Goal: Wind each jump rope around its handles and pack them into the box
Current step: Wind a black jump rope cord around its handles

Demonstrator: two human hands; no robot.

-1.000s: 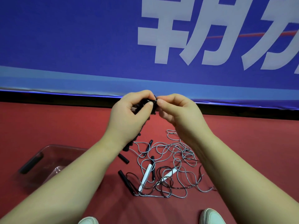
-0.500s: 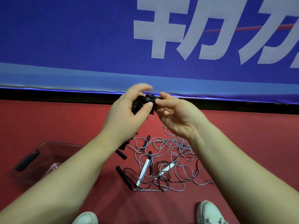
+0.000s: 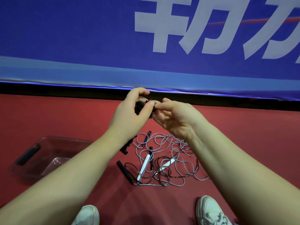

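Head view: the left hand (image 3: pixel 129 114) and right hand (image 3: pixel 175 117) are pinching a black rope bundle (image 3: pixel 141 106) with closed fingers, below big white letters, cut off, on a blue banner (image 3: pixel 81 38).

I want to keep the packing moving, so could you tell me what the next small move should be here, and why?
Probably tuck the loose end under the last wrap. The left hand grips the black wound jump rope bundle while the right hand pinches at its top, so winding looks nearly finished. The clear plastic box waits at the left.

Red floor (image 3: pixel 81 114), blue banner (image 3: pixel 81 38), grey ropes (image 3: pixel 170 143).
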